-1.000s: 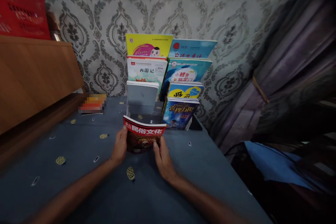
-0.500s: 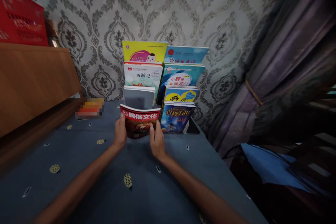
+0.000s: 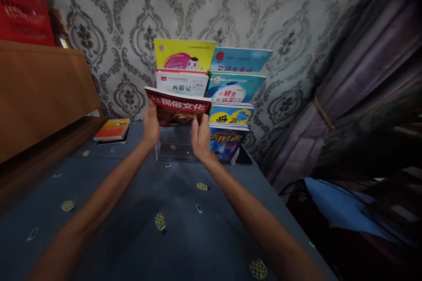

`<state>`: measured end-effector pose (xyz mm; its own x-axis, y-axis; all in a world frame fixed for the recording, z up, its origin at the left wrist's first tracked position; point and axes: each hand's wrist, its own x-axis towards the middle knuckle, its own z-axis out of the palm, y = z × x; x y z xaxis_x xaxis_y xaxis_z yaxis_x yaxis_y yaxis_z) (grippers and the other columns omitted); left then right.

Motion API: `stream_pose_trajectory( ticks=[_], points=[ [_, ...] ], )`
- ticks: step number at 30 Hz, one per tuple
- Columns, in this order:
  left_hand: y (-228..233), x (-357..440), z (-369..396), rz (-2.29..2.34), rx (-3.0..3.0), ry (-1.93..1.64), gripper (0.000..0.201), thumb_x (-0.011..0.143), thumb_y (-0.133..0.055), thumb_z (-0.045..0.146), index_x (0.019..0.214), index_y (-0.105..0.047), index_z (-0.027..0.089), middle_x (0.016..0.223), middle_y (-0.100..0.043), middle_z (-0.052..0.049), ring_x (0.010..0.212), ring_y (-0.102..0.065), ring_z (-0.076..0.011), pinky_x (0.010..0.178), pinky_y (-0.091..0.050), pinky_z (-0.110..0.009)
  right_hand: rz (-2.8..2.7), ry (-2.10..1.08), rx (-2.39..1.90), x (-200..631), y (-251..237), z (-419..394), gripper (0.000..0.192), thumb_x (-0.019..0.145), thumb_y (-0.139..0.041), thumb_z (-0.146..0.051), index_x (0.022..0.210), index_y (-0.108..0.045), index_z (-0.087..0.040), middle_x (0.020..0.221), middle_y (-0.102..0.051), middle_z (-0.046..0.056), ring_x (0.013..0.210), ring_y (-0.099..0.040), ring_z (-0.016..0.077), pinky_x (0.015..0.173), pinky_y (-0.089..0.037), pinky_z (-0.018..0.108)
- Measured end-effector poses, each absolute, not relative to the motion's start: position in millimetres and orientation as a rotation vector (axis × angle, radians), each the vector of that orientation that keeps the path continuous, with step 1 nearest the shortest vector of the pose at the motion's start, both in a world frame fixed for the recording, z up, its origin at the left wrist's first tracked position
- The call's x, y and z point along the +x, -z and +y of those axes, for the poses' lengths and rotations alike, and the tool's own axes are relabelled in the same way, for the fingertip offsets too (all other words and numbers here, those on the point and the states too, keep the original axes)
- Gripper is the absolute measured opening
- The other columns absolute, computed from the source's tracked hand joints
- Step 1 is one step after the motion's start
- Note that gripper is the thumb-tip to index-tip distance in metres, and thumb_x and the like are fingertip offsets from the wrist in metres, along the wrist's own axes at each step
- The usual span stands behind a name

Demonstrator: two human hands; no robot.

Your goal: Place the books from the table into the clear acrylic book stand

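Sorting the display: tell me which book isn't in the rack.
The red-covered book, gripped by the left hand and right hand above the clear front slot; the others stand racked.

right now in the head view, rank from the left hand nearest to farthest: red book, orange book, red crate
1. red book, in the left hand's grip
2. orange book, flat on the table, left
3. red crate, up on the wooden cabinet, far left

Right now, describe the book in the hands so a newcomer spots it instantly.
Against the patterned wall stands a tiered rack of books on the blue table. In front of its left column, the left hand and right hand hold up a red book. It alone is dark red with big white characters, off the rack.
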<state>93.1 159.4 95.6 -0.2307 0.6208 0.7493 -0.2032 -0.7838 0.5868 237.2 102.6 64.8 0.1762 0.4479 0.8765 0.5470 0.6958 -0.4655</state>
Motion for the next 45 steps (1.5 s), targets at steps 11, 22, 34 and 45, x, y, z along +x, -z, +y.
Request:
stream_pose_trajectory(
  ticks=[11, 22, 34, 45],
  points=[
    [-78.2, 94.4, 167.9, 0.547, 1.450, -2.134, 0.059, 0.088, -0.048, 0.078, 0.092, -0.065, 0.021, 0.093, -0.069, -0.004, 0.095, -0.066, -0.0183, 0.085, -0.056, -0.031, -1.438, 0.118, -0.960, 238.2, -49.8, 118.3, 0.036, 0.106, -0.029, -0.042, 0.122, -0.053, -0.020, 0.112, -0.064, 0.014, 0.106, -0.061, 0.0246, 0.095, -0.051, 0.045],
    [-71.4, 71.7, 165.5, 0.955, 1.841, -2.201, 0.046, 0.095, -0.050, 0.063, 0.088, -0.062, 0.020, 0.083, -0.057, 0.000, 0.082, -0.054, -0.0153, 0.082, -0.045, -0.028, -1.506, 0.143, -1.131, 243.3, -40.6, 121.3, 0.034, 0.107, -0.026, -0.037, 0.116, -0.055, -0.020, 0.112, -0.062, 0.014, 0.109, -0.058, 0.0243, 0.096, -0.049, 0.042],
    [-68.2, 64.2, 170.0, 1.202, 2.200, -2.074, 0.031, 0.101, -0.046, 0.043, 0.104, -0.062, 0.016, 0.091, -0.065, -0.005, 0.085, -0.062, -0.0189, 0.079, -0.047, -0.030, -1.522, 0.141, -1.183, 250.0, -45.7, 123.0, 0.037, 0.101, -0.035, -0.025, 0.135, -0.044, -0.014, 0.125, -0.058, 0.019, 0.120, -0.055, 0.0277, 0.105, -0.045, 0.048],
    [-57.6, 60.2, 177.3, 1.443, 2.399, -1.820, 0.026, 0.101, -0.040, 0.039, 0.091, -0.055, 0.020, 0.086, -0.063, -0.007, 0.087, -0.064, -0.0247, 0.085, -0.049, -0.038, -1.561, 0.142, -1.377, 251.1, -38.3, 126.5, 0.037, 0.095, -0.041, -0.020, 0.128, -0.055, -0.011, 0.108, -0.059, 0.017, 0.100, -0.060, 0.0298, 0.092, -0.052, 0.049]
  ],
)
